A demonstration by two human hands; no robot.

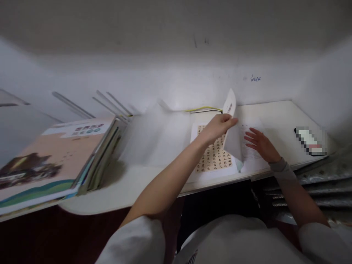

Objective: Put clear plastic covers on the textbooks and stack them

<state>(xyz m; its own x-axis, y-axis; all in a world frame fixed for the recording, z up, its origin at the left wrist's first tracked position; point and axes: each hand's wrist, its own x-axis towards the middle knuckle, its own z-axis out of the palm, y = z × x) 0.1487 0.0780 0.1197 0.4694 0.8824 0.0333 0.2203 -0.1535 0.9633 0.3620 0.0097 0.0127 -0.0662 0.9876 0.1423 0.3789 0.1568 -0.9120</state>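
The left hand (218, 126) pinches a lifted paper sheet (229, 106), its long axis nearly upright, above a calligraphy page (213, 157) on the table (275, 113); the open right hand (260, 145) lies just beside it, spread on a printed page (251, 141).

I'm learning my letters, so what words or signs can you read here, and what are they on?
"世界历史", on the top book's cover, slightly blurred.
Calligraphy sheet: columns of Chinese characters, too small to read.
Paper under the right hand: printed lines, too small to read.
Paper in the left hand: small mark, too blurred to read.
Blue handwriting on the wall: too blurred to read.
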